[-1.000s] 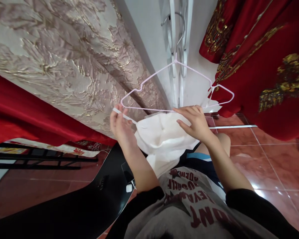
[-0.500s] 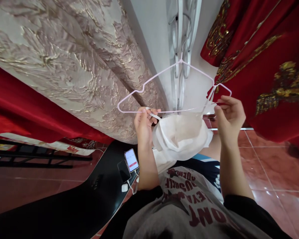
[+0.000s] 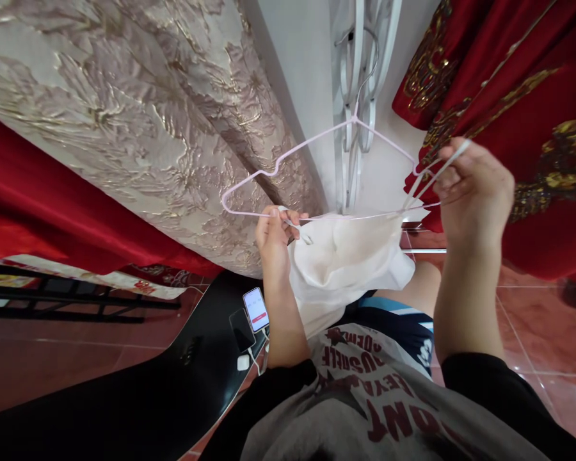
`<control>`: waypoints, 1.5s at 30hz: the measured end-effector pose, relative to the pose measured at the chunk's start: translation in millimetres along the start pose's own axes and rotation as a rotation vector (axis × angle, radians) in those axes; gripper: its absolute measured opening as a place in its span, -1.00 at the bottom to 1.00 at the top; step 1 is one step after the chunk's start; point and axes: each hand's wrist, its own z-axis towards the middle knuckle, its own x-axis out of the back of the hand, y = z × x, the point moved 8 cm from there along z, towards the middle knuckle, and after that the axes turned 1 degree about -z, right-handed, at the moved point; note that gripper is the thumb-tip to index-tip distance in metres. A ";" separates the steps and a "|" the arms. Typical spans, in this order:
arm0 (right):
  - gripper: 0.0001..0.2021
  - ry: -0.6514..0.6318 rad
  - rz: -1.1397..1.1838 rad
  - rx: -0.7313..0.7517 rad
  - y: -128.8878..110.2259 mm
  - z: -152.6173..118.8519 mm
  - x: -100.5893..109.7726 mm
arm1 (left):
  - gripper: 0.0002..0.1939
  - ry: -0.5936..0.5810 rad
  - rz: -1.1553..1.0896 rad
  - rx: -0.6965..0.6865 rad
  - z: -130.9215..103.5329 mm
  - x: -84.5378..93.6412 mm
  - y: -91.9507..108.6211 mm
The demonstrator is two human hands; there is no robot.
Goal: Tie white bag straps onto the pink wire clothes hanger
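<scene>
A pale pink clothes hanger (image 3: 317,137) hangs by its metal hook in front of me. Below its bottom bar droops a white garment with thin straps (image 3: 350,256), its body loose and partly folded. My left hand (image 3: 278,234) is closed at the bar's left part, pinching one white strap; whether it also grips the bar is not clear. Beyond the hanger's right end, my right hand (image 3: 475,186) pinches the other strap (image 3: 434,179) and holds it stretched up and outward. The hanger's right corner is hidden behind that hand.
White metal scrollwork (image 3: 360,70) carries the hanger's hook. A beige textured cloth (image 3: 163,128) hangs at left, a red cloth with gold sequins (image 3: 484,83) at right. Two phones, one lit (image 3: 256,308), lie with a cable and white charger (image 3: 242,362) on a black surface (image 3: 173,384).
My right hand has moved up and to the right, drawing the strap out around the hanger's right end. The garment has shifted and flattened. My left hand stays nearly in place.
</scene>
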 end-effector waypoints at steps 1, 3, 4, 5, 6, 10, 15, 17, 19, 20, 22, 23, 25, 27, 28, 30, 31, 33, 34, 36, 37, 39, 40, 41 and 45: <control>-0.72 0.046 -0.021 0.040 6.1 2.7 12.5 | -0.45 0.004 0.000 0.003 -0.3 0.0 1.1; -0.70 0.186 -0.040 0.145 16.7 -1.1 39.7 | -0.47 0.021 0.008 0.012 -1.2 0.5 1.5; -0.70 0.266 -0.026 0.203 21.1 -7.9 52.3 | -0.48 0.030 0.011 0.019 -1.6 0.8 0.7; -0.71 0.342 -0.001 0.260 24.5 -17.6 63.1 | -0.49 0.036 0.010 0.027 -1.9 0.8 -0.8; -0.72 0.388 0.019 0.303 26.9 -28.3 69.7 | -0.48 0.038 0.004 0.032 -2.1 0.6 -2.5; -0.69 0.442 0.014 0.395 14.0 -68.6 65.4 | -0.47 -0.006 -0.056 0.045 -3.0 -5.1 -10.2; -0.67 -0.007 -0.163 0.282 -19.9 -76.3 -14.1 | -0.55 -0.015 -0.079 0.060 -9.3 -11.1 -15.5; -0.58 -0.254 -0.306 0.250 -20.0 -77.6 -50.0 | -0.61 -0.020 -0.067 0.072 -12.2 -11.5 -16.8; -0.49 -0.357 -0.392 0.237 -12.9 -79.5 -67.2 | -0.70 -0.011 -0.051 0.074 -13.4 -6.5 -17.6; -0.46 -0.369 -0.403 0.227 -8.0 -80.2 -69.9 | -0.73 0.009 -0.033 0.062 -13.1 -0.8 -17.3; -0.43 -0.344 -0.380 0.232 -0.7 -82.1 -67.8 | -0.74 0.097 0.030 -0.013 -11.1 18.6 -12.3; -0.43 -0.317 -0.361 0.250 0.8 -83.3 -64.2 | -0.75 0.160 0.072 -0.075 -10.2 31.1 -7.3; -0.43 -0.266 -0.338 0.286 1.3 -85.4 -56.2 | -0.79 0.304 0.156 -0.229 -10.0 57.5 7.1; -0.44 -0.244 -0.332 0.296 1.3 -86.5 -50.8 | -0.83 0.416 0.213 -0.373 -10.9 78.6 23.2; -0.44 -0.241 -0.330 0.290 1.4 -86.6 -49.3 | -0.84 0.435 0.227 -0.426 -9.8 85.1 30.4; -0.44 -0.242 -0.325 0.280 1.1 -87.0 -48.6 | -0.84 0.390 0.241 -0.481 -2.5 88.7 42.2; -0.44 -0.245 -0.325 0.282 0.4 -87.6 -49.3 | -0.83 0.331 0.249 -0.488 3.6 85.8 46.9; -0.43 -0.254 -0.341 0.302 -1.6 -90.1 -52.0 | -0.77 0.185 0.286 -0.484 17.4 72.5 55.1; -0.43 -0.258 -0.355 0.315 -2.6 -91.7 -53.6 | -0.74 0.107 0.316 -0.481 24.2 62.8 59.0; -0.43 -0.255 -0.383 0.338 -4.2 -94.5 -55.3 | -0.70 -0.045 0.411 -0.493 35.4 38.7 67.7; -0.42 -0.250 -0.394 0.344 -4.3 -95.5 -55.5 | -0.70 -0.119 0.481 -0.509 39.4 24.9 72.2; -0.41 -0.239 -0.401 0.346 -4.1 -96.6 -54.7 | -0.75 -0.254 0.633 -0.559 43.7 -2.6 80.8; -0.40 -0.230 -0.398 0.348 -4.1 -96.9 -53.7 | -0.78 -0.309 0.699 -0.575 44.9 -14.3 83.6; -0.40 -0.221 -0.392 0.350 -4.3 -97.1 -52.7 | -0.80 -0.352 0.751 -0.576 46.3 -23.4 84.9; -0.40 -0.208 -0.396 0.360 -5.5 -98.4 -51.9 | -0.84 -0.323 0.816 -0.410 57.8 -23.5 74.5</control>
